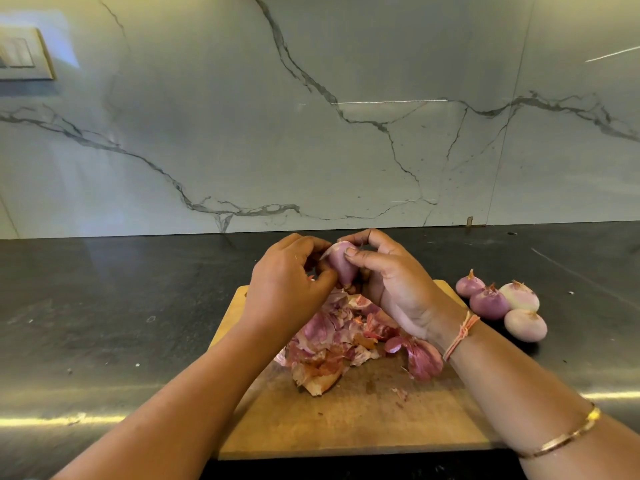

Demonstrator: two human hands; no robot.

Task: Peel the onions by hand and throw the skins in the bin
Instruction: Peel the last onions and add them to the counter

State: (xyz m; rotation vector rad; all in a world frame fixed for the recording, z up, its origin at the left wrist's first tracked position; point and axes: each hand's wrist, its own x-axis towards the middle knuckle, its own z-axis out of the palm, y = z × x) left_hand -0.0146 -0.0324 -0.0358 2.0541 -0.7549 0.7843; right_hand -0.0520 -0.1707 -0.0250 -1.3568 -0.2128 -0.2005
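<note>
Both hands on one onion, held above the cutting board.

Right hand (391, 278) grasps the onion (341, 265), thumb across its top; left hand (291, 282) has fingers curled onto its left side, pinching at the skin. Onion is in the air over the wooden cutting board (346, 420). Pile of loose skins (343, 337) lies on the board under the hands. Four peeled onions (502, 303) sit together on the dark counter (121, 306), just right of the board.
</note>
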